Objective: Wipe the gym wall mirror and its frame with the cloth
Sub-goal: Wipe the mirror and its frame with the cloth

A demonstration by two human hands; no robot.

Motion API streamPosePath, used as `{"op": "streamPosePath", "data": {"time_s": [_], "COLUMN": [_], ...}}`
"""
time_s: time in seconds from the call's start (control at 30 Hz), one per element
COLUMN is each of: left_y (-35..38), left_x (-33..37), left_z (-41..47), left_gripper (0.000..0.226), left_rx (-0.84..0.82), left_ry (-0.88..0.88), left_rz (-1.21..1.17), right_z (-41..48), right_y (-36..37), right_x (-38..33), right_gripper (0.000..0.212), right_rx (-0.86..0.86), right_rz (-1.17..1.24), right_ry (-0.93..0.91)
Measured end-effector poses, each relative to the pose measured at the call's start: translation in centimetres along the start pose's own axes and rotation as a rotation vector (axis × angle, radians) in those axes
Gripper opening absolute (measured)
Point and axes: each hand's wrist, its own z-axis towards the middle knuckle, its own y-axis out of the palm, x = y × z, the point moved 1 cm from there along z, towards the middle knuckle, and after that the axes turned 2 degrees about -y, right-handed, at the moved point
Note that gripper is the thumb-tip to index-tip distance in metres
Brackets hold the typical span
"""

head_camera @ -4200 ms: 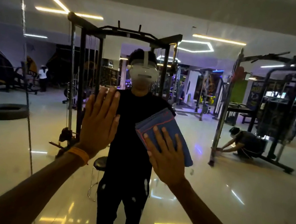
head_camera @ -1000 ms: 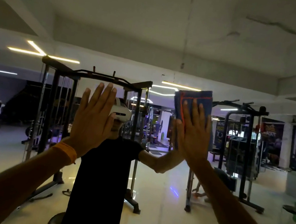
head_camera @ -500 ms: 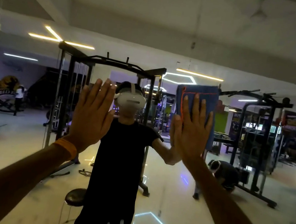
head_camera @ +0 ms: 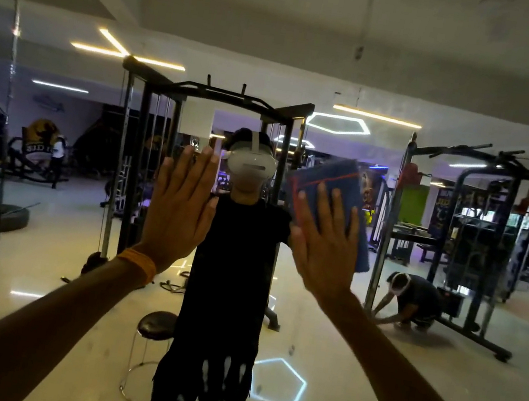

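**Cloth flat on the mirror**

The mirror [head_camera: 435,383] fills the view, its glass reflecting a dim gym with racks and ceiling lights. A thin vertical seam runs down its left side. The cloth [head_camera: 330,190] is blue with orange-red stitching, folded into a flat rectangle and tilted slightly. It lies spread against the glass right of centre, at about head height, its lower part covered.

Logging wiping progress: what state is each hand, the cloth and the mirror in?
left hand: open, flat on the glass, empty
right hand: open, palm pressing the cloth
cloth: folded, flat against the mirror
mirror: cloth on it; a few specks show low down
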Motion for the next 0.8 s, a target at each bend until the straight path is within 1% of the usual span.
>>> {"op": "streamPosePath", "data": {"time_s": [0.07, 0.1, 0.13, 0.2, 0.23, 0.27, 0.37, 0.4, 0.43, 0.47, 0.53, 0.57, 0.63, 0.67, 0.7, 0.73, 0.8], "left_y": [-0.2, -0.3, -0.4, -0.7, -0.9, -1.0, -1.5, -1.8, -2.1, -2.5, -3.1, -3.4, -4.0, -4.2, -4.3, -4.5, -4.6], "left_x": [-0.2, -0.4, -0.6, -1.3, -1.7, -2.2, -3.5, -4.0, -4.5, -5.1, -6.5, -7.2, -8.5, -9.0, -9.4, -9.9, -10.4], "left_z": [-0.2, -0.5, -0.6, -0.4, -0.2, 0.3, 2.2, 2.9, 3.6, 4.2, 5.3, 5.8, 6.8, 7.2, 7.5, 7.8, 7.9], "left_gripper": [0.065, 0.065, 0.064, 0.064, 0.065, 0.065, 0.068, 0.068, 0.068, 0.068, 0.069, 0.070, 0.072, 0.071, 0.071, 0.070, 0.069], "left_rx": [-0.010, -0.017, -0.018, -0.006, -0.002, -0.001, 0.024, 0.038, 0.050, 0.060, 0.059, 0.051, 0.050, 0.049, 0.044, 0.040, 0.040], "left_ry": [0.011, 0.014, 0.011, -0.010, -0.017, -0.015, -0.015, -0.028, -0.043, -0.057, -0.079, -0.079, -0.069, -0.066, -0.065, -0.063, -0.039], "left_rz": [0.006, 0.002, -0.002, -0.005, -0.008, -0.011, -0.012, -0.005, 0.009, 0.023, 0.040, 0.051, 0.084, 0.098, 0.103, 0.101, 0.092], "right_z": [-4.5, -5.7, -5.6, -2.4, 0.3, 3.4, 11.6, 12.4, 12.0, 10.4, 5.7, 4.2, 6.4, 9.3, 12.9, 16.6, 22.6], "right_y": [0.5, 0.5, 0.2, -0.4, -0.6, -0.7, -0.8, -0.6, -0.3, 0.2, 0.8, 0.8, 0.1, -0.3, -0.6, -0.9, -1.7], "right_x": [-2.5, -2.5, -2.1, -0.6, 0.0, 0.6, 0.8, -0.1, -1.4, -2.9, -5.3, -5.4, -3.6, -2.5, -1.6, -0.9, -0.7], "right_gripper": [0.055, 0.055, 0.055, 0.055, 0.054, 0.055, 0.055, 0.056, 0.056, 0.056, 0.056, 0.056, 0.055, 0.054, 0.054, 0.054, 0.055], "right_rx": [-0.129, -0.169, -0.185, -0.196, -0.167, -0.129, -0.041, -0.035, -0.035, -0.054, -0.139, -0.185, -0.218, -0.201, -0.152, -0.101, -0.013], "right_rz": [-0.007, -0.009, -0.009, -0.014, -0.026, -0.036, -0.045, -0.039, -0.035, -0.027, -0.010, -0.008, -0.042, -0.078, -0.117, -0.131, -0.119], "right_ry": [-0.266, -0.354, -0.419, -0.499, -0.500, -0.457, -0.186, -0.109, -0.089, -0.146, -0.400, -0.518, -0.695, -0.722, -0.694, -0.600, -0.291]}}
